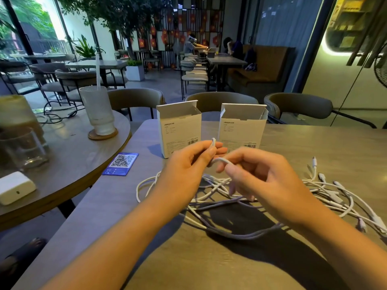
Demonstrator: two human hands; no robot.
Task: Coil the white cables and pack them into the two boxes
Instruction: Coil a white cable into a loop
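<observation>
Two hands (219, 168) pinching one cable (222, 160), two boxes (180, 132)

left arm: reaching in from bottom left, bare | left hand (189, 164): raised, thumb and fingers curled, pinching a thin white cable (222, 160) end | right arm: reaching in from bottom right, bare | right hand (261, 174): raised, close beside the left, fingers curled, pinching the same cable

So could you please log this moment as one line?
left hand: pinches cable end | right hand: holds cable | boxes: open, upright
</observation>
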